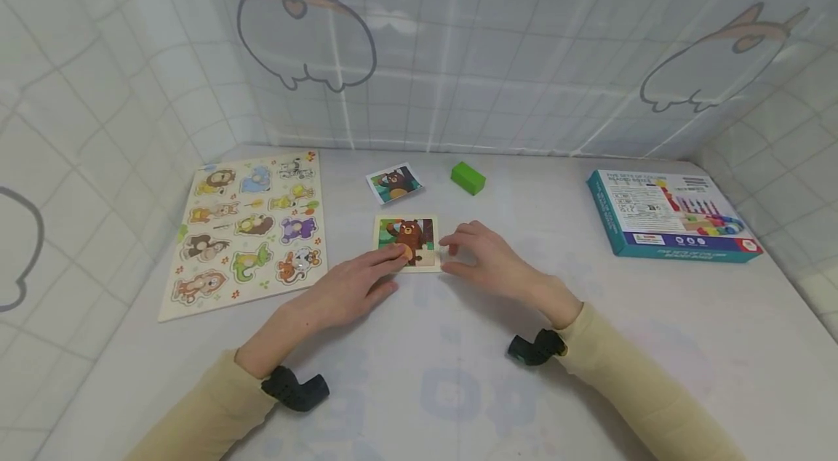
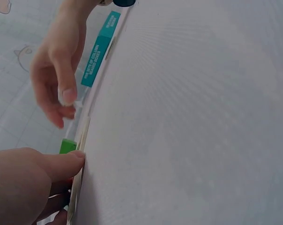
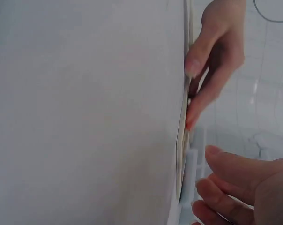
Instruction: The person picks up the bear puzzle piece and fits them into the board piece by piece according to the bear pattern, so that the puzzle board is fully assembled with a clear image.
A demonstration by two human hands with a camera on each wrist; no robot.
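A small square bear jigsaw puzzle (image 1: 425,226) in a pale tray lies on the table. Its lower right corner shows a plain tan patch. My left hand (image 1: 347,290) rests on its lower left, fingers laid fairly straight over the picture; they hide that part. Just off the right edge hovers my right hand (image 1: 491,262), fingers loosely bent. The right wrist view shows this right hand (image 3: 249,187) with thumb and fingers apart and nothing between them. Seen from the side in the left wrist view, my left thumb (image 2: 69,161) is at the tray's near edge.
Behind the puzzle lie a bear picture card (image 1: 395,183) and a green block (image 1: 468,178). An animal peg board (image 1: 225,221) lies at the left, and a teal-edged box (image 1: 674,217) at the right. Patterned curtain-like walls (image 1: 452,46) surround the table (image 1: 432,345).
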